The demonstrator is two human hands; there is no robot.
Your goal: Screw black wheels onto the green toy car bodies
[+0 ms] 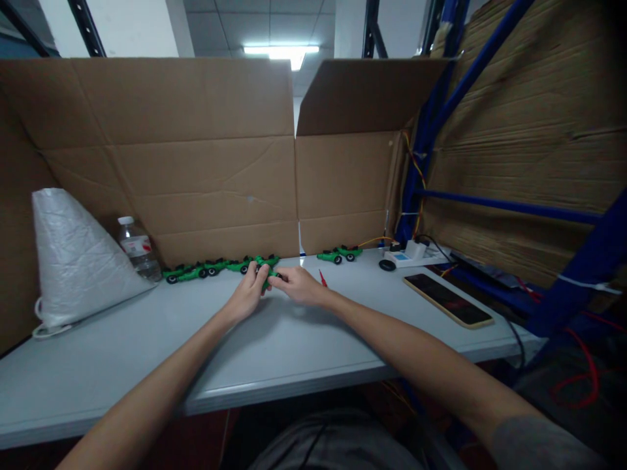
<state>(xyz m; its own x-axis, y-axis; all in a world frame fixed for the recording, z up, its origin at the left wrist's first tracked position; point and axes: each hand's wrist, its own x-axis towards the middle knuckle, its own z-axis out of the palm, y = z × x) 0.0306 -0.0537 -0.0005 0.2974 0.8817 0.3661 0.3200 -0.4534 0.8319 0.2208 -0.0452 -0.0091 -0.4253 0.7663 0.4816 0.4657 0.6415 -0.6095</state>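
Observation:
Both hands meet above the middle of the white table, around one green toy car (265, 277) with black wheels. My left hand (248, 291) is closed on the car's left side. The fingers of my right hand (298, 286) pinch its right end, near a wheel. Behind them, a row of similar green cars (200, 270) stands along the cardboard. More green cars (339, 254) are to the right of the hands. A small red pointed object (322, 279) lies just beyond my right hand.
A silvery white bag (83, 261) and a water bottle (139, 248) stand at the left. On the right are a phone (448, 299), a white power strip (416, 256) with cables, and a blue metal frame (582, 261). Cardboard walls (210, 163) enclose the table (294, 352).

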